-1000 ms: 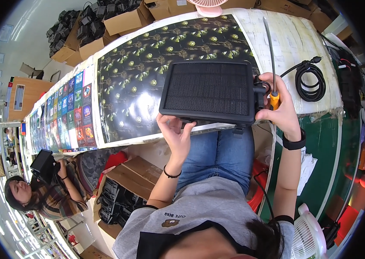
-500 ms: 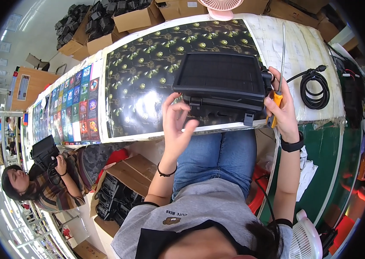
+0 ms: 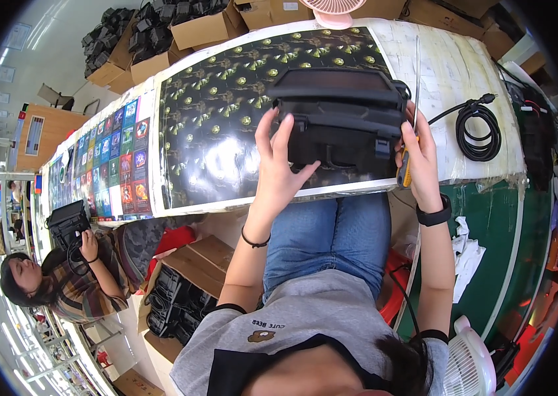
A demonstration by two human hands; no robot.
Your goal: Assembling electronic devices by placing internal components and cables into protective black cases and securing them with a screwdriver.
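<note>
A black plastic case (image 3: pixel 342 122) with a dark flat panel (image 3: pixel 335 80) on its upper face is tilted so that its latched front side shows. My left hand (image 3: pixel 280 162) grips its left end, fingers over the edge and thumb along the lower front. At the right end, my right hand (image 3: pixel 421 155) steadies the case while keeping a screwdriver (image 3: pixel 406 168) in its grasp. The screwdriver has an orange-yellow handle and a long thin shaft pointing away from me. Right of that hand lies a coiled black cable (image 3: pixel 477 135) with a plug.
A dark patterned sheet (image 3: pixel 213 125) covers part of the white table (image 3: pixel 447 72). A pink fan (image 3: pixel 335 13) stands at the far edge, with cartons (image 3: pixel 209 26) of black units behind. A person (image 3: pixel 84 277) at left holds a similar case (image 3: pixel 68 224). Another carton (image 3: pixel 203 264) sits beside me.
The case has tipped, bringing its front side with the latches into view. My left hand has moved up onto its left end; my right hand and screwdriver have shifted slightly left.
</note>
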